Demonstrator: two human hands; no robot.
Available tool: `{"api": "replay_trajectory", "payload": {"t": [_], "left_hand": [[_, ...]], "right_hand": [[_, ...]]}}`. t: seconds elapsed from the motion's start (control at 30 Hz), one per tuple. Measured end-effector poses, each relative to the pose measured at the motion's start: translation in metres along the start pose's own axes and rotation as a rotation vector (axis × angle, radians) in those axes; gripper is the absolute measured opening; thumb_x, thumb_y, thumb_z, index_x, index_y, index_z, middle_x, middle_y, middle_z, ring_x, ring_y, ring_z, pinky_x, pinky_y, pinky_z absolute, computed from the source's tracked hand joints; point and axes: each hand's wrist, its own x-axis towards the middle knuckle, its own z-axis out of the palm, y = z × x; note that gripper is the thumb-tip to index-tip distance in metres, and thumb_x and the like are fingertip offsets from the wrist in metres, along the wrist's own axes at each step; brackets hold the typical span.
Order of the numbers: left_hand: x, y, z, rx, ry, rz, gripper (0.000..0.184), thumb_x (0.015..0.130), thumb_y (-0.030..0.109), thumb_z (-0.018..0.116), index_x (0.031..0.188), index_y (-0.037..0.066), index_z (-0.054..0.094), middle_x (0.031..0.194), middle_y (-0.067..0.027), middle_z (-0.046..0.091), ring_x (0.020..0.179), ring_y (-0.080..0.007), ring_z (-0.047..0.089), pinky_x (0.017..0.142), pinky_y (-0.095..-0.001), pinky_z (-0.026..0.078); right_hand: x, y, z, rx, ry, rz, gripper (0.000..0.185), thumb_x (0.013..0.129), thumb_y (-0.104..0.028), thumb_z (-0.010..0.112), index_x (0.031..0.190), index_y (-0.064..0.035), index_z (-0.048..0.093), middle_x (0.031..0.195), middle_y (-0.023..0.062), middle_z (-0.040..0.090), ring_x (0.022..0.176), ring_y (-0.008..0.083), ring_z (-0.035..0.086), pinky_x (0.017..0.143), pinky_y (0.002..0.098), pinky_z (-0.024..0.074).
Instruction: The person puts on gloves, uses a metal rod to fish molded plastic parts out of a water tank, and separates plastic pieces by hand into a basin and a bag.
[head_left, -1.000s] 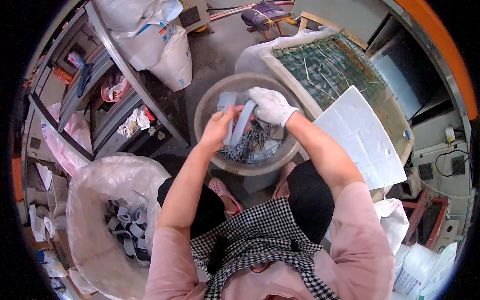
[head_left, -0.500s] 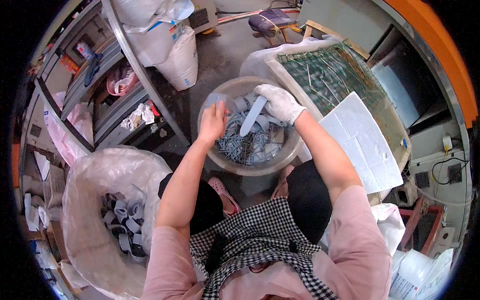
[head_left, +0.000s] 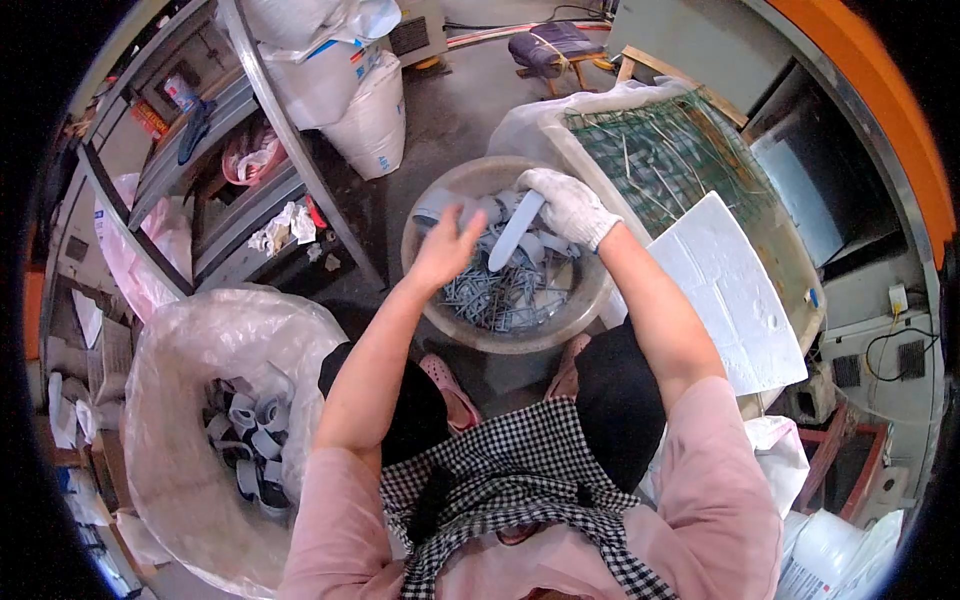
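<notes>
My right hand (head_left: 568,205), in a white knitted glove, grips a flat grey plastic strip (head_left: 516,232) with a rounded end over the round basin (head_left: 592,318). My left hand (head_left: 450,247) is bare and slightly blurred, its fingers apart with nothing seen in them. Close beyond its fingertips is a curved grey plastic piece (head_left: 430,205) at the basin's left side. Inside the basin lies a heap of thin grey plastic sticks (head_left: 500,295), with more curved grey pieces toward the back.
At my left stands a large plastic-lined bag (head_left: 170,400) with grey curved pieces (head_left: 262,440) inside. A tub with green netting (head_left: 650,150) and a white foam board (head_left: 735,300) are at my right. White sacks (head_left: 365,120) and a metal rack (head_left: 285,150) stand at the back left.
My left hand has opened its fingers and moved slightly right, apart from the curved grey piece it was at. The right hand still holds the strip, with the view shifted slightly.
</notes>
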Motion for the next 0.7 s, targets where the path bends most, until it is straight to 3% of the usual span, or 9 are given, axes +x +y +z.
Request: {"api": "replay_trajectory", "payload": {"t": [0.13, 0.2, 0.33, 0.37, 0.4, 0.43, 0.53, 0.6, 0.7], "left_hand": [[-0.037, 0.051, 0.0, 0.268, -0.215, 0.351, 0.071, 0.08, 0.06, 0.06, 0.117, -0.001, 0.058, 0.082, -0.0221, 0.067, 0.086, -0.0325, 0.066, 0.081, -0.0409, 0.048], [-0.036, 0.044, 0.005, 0.019, -0.415, 0.104, 0.046, 0.08, 0.044, 0.07, 0.085, -0.002, 0.068, 0.076, -0.0109, 0.066, 0.073, -0.0181, 0.061, 0.071, -0.0341, 0.048], [-0.038, 0.04, -0.009, -0.338, -0.298, 0.119, 0.035, 0.084, 0.033, 0.07, 0.08, 0.0, 0.064, 0.069, -0.0031, 0.061, 0.064, -0.0112, 0.055, 0.062, -0.0304, 0.046], [-0.045, 0.045, -0.018, -0.446, -0.232, 0.15, 0.033, 0.086, 0.032, 0.069, 0.078, 0.0, 0.063, 0.067, -0.0017, 0.059, 0.061, -0.0103, 0.055, 0.059, -0.0288, 0.047], [-0.053, 0.047, -0.026, -0.448, -0.172, 0.131, 0.033, 0.086, 0.032, 0.069, 0.078, 0.0, 0.063, 0.067, -0.0017, 0.059, 0.061, -0.0103, 0.055, 0.059, -0.0288, 0.047], [-0.06, 0.049, -0.034, -0.597, -0.188, 0.106, 0.032, 0.088, 0.032, 0.067, 0.08, 0.001, 0.063, 0.065, -0.0019, 0.058, 0.059, -0.0102, 0.056, 0.056, -0.0272, 0.047], [-0.081, 0.048, -0.05, -0.912, -0.225, 0.183, 0.029, 0.091, 0.03, 0.063, 0.083, 0.002, 0.059, 0.061, -0.0033, 0.057, 0.049, -0.0121, 0.056, 0.046, -0.0244, 0.046], [-0.102, 0.055, -0.068, -0.955, -0.293, 0.162, 0.029, 0.093, 0.029, 0.06, 0.079, 0.003, 0.056, 0.059, -0.0041, 0.057, 0.044, -0.0131, 0.054, 0.04, -0.0256, 0.042], [-0.121, 0.053, -0.071, -1.022, -0.262, 0.221, 0.036, 0.096, 0.031, 0.055, 0.072, 0.005, 0.049, 0.055, -0.0026, 0.048, 0.038, -0.0113, 0.046, 0.036, -0.0252, 0.034]], "right_hand": [[0.007, -0.013, 0.008, -0.03, 0.038, -0.039, 0.029, 0.078, -0.004, 0.052, 0.106, -0.0074, 0.058, 0.103, 0.0181, 0.062, 0.1, 0.0372, 0.058, 0.086, 0.0447, 0.0463], [0.011, -0.025, 0.013, -0.015, 0.021, -0.062, 0.028, 0.078, -0.004, 0.052, 0.106, -0.007, 0.058, 0.103, 0.0173, 0.063, 0.099, 0.0365, 0.059, 0.086, 0.0446, 0.0465], [0.019, -0.067, -0.019, -0.096, 0.201, 0.118, 0.052, 0.076, -0.016, 0.063, 0.124, -0.0023, 0.051, 0.122, 0.0234, 0.053, 0.114, 0.0379, 0.052, 0.098, 0.0402, 0.0413], [0.017, -0.067, -0.024, -0.015, 0.193, 0.178, 0.059, 0.08, -0.023, 0.065, 0.133, -0.0064, 0.046, 0.14, 0.0218, 0.039, 0.129, 0.0361, 0.039, 0.107, 0.0379, 0.0311], [0.018, -0.082, -0.043, 0.009, 0.094, 0.257, 0.067, 0.081, -0.032, 0.067, 0.136, -0.0026, 0.042, 0.14, 0.0216, 0.039, 0.131, 0.0344, 0.038, 0.109, 0.0372, 0.0294], [0.016, -0.077, -0.033, -0.09, 0.266, 0.27, 0.07, 0.08, -0.035, 0.07, 0.131, 0.0031, 0.044, 0.133, 0.0235, 0.047, 0.125, 0.0364, 0.044, 0.105, 0.04, 0.0347], [0.004, -0.077, -0.024, 0.478, 0.103, 0.35, 0.07, 0.081, -0.025, 0.07, 0.137, 0.0039, 0.038, 0.136, 0.0208, 0.044, 0.127, 0.0285, 0.043, 0.104, 0.0366, 0.0364], [0.002, -0.085, -0.01, 0.438, -0.021, 0.145, 0.074, 0.071, -0.008, 0.068, 0.137, 0.0054, 0.037, 0.135, 0.017, 0.046, 0.125, 0.0239, 0.044, 0.103, 0.0347, 0.0371], [0.005, -0.102, 0.001, 0.797, -0.219, 0.311, 0.075, 0.064, -0.006, 0.071, 0.132, 0.0067, 0.042, 0.129, 0.0166, 0.051, 0.12, 0.0241, 0.049, 0.101, 0.0343, 0.0391]]}}
